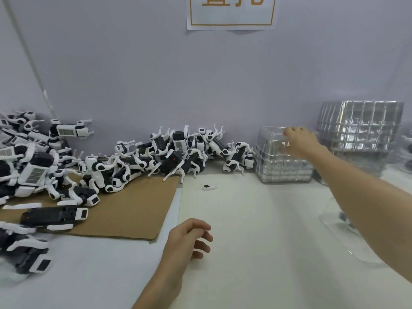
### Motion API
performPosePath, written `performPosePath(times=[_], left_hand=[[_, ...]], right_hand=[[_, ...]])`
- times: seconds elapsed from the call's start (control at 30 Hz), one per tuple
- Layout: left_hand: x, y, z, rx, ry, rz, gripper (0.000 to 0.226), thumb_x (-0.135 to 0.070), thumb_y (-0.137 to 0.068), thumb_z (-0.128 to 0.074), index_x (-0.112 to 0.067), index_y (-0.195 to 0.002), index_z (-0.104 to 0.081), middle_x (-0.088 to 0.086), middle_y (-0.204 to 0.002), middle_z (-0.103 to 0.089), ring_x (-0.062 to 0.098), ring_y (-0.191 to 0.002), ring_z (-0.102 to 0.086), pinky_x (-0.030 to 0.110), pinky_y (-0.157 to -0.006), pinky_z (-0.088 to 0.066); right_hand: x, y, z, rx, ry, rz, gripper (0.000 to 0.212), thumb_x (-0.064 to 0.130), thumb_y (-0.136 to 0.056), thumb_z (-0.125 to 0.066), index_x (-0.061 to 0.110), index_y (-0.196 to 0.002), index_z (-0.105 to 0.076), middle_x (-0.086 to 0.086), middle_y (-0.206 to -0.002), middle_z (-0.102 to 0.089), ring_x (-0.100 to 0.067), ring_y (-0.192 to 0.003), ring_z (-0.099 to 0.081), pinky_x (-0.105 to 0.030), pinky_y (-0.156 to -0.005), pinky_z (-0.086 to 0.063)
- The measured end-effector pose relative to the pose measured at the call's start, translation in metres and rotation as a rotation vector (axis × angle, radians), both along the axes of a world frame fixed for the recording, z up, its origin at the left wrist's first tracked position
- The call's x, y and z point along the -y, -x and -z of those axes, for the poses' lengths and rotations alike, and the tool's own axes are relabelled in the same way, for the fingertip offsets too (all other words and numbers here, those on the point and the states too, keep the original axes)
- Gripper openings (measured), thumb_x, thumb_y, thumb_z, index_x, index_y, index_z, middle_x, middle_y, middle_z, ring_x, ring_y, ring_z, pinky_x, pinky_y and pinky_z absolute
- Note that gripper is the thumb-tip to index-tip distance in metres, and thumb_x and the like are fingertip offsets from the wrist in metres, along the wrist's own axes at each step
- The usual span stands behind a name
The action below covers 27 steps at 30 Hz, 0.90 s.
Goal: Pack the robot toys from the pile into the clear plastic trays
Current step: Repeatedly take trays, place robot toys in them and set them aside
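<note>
**Right hand** (298, 141): I am reaching it across the counter (256, 219) to the nearer stack of clear trays (274, 166). The fingers are lying over the top edge and the thumb is at the near wall. Blur and clear plastic are hiding the contact, so I cannot tell whether it is gripping a tray or only touching.

**Left hand** (187, 239): hovering low over the counter, fingers loosely curled, holding nothing.

**Robot toys** (169, 152): lying in a tangled pile along the wall and across the cardboard sheet (133, 206) at left, well apart from the right hand.

**Taller stack of trays** (361, 126): standing behind and to the right of the nearer one.

**Single clear tray** (334, 221): lying near the counter's right side, partly under my forearm.

**Handling note:** I am judging that nested trays cling.
- Pinching only the topmost rim at a corner and peeling upward should free one tray.
- The left hand could steady the stack below, since so light a stack may slide or come up several at once.
- The bare counter beside the pile looks the sensible landing spot.
</note>
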<state>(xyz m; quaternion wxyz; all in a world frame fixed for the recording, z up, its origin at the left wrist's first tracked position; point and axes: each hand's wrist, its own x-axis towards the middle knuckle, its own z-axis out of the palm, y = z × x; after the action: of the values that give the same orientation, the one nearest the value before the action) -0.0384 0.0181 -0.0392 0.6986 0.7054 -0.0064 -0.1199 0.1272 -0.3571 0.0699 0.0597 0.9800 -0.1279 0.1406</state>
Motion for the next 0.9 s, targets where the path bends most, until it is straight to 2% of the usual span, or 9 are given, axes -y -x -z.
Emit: performPosePath(times=[0.13,0.2,0.33,0.47,0.57,0.63,0.7,0.8,0.9], left_hand=[[0.0,-0.006,0.002,-0.004,0.0,0.001,0.034,-0.001,-0.096,-0.048,-0.016,-0.078,-0.073,0.008,-0.077,-0.072,0.018,-0.062,-0.064,0.027,-0.059,-0.046],[0.001,-0.006,0.003,0.0,-0.003,0.006,0.036,0.0,-0.096,-0.048,-0.017,-0.076,-0.073,0.008,-0.076,-0.072,0.018,-0.061,-0.064,0.026,-0.057,-0.045],[0.002,-0.003,0.004,0.004,0.003,0.019,0.036,-0.002,-0.097,-0.048,-0.018,-0.076,-0.073,0.008,-0.077,-0.072,0.019,-0.062,-0.063,0.028,-0.061,-0.045],[0.002,-0.001,0.005,-0.002,0.009,0.043,0.027,-0.005,-0.097,-0.05,-0.014,-0.085,-0.073,0.008,-0.081,-0.073,0.02,-0.066,-0.064,0.03,-0.064,-0.046],[0.002,0.0,0.004,-0.004,-0.003,0.084,0.022,-0.008,-0.098,-0.052,-0.014,-0.092,-0.073,0.008,-0.085,-0.074,0.019,-0.067,-0.065,0.029,-0.065,-0.046],[0.003,0.0,0.004,0.0,0.0,0.109,0.021,-0.011,-0.099,-0.054,-0.015,-0.096,-0.074,0.007,-0.09,-0.075,0.018,-0.069,-0.066,0.027,-0.064,-0.048],[0.002,0.0,0.005,-0.01,0.025,0.126,0.019,-0.014,-0.099,-0.054,-0.018,-0.104,-0.072,0.006,-0.096,-0.076,0.019,-0.074,-0.07,0.025,-0.064,-0.051],[0.001,-0.002,0.009,-0.098,0.108,0.183,0.022,-0.019,-0.1,-0.057,-0.019,-0.121,-0.062,0.007,-0.107,-0.076,0.027,-0.092,-0.074,0.031,-0.075,-0.057],[0.001,-0.003,0.012,-0.187,0.178,0.211,0.028,-0.02,-0.099,-0.06,-0.011,-0.125,-0.056,0.011,-0.11,-0.075,0.032,-0.101,-0.073,0.034,-0.079,-0.057]], right_hand=[[0.008,-0.002,-0.014,0.055,0.015,-0.021,0.041,0.02,-0.098,-0.062,0.01,-0.136,-0.05,-0.015,-0.135,-0.056,-0.035,-0.126,-0.049,-0.049,-0.102,-0.04],[0.009,0.0,-0.024,0.18,0.044,-0.028,0.037,0.014,-0.097,-0.062,0.008,-0.132,-0.052,-0.018,-0.131,-0.057,-0.036,-0.124,-0.05,-0.051,-0.101,-0.041],[-0.005,0.009,-0.056,0.52,0.065,-0.048,0.031,0.02,-0.096,-0.064,0.006,-0.122,-0.054,-0.018,-0.122,-0.06,-0.037,-0.116,-0.052,-0.05,-0.098,-0.04],[-0.042,0.032,-0.082,0.663,-0.084,-0.214,0.028,0.024,-0.095,-0.065,0.01,-0.117,-0.056,-0.012,-0.116,-0.061,-0.033,-0.106,-0.057,-0.046,-0.094,-0.044],[-0.081,0.062,-0.08,0.611,-0.171,-0.381,0.027,0.027,-0.093,-0.07,0.014,-0.115,-0.061,-0.007,-0.111,-0.066,-0.023,-0.091,-0.061,-0.04,-0.087,-0.051],[-0.107,0.088,-0.06,0.516,-0.206,-0.44,0.027,0.029,-0.09,-0.073,0.016,-0.112,-0.064,-0.003,-0.106,-0.068,-0.019,-0.085,-0.059,-0.031,-0.082,-0.046],[-0.131,0.118,-0.024,0.415,-0.269,-0.473,0.026,0.031,-0.088,-0.075,0.02,-0.109,-0.066,0.0,-0.104,-0.069,-0.022,-0.088,-0.06,-0.03,-0.077,-0.043],[-0.158,0.159,0.039,0.274,-0.336,-0.522,0.027,0.037,-0.089,-0.073,0.025,-0.113,-0.067,0.011,-0.102,-0.067,-0.016,-0.091,-0.061,-0.033,-0.079,-0.047],[-0.173,0.18,0.089,0.152,-0.434,-0.553,0.033,0.041,-0.093,-0.068,0.03,-0.124,-0.063,0.018,-0.101,-0.061,-0.006,-0.094,-0.058,-0.028,-0.087,-0.046]])
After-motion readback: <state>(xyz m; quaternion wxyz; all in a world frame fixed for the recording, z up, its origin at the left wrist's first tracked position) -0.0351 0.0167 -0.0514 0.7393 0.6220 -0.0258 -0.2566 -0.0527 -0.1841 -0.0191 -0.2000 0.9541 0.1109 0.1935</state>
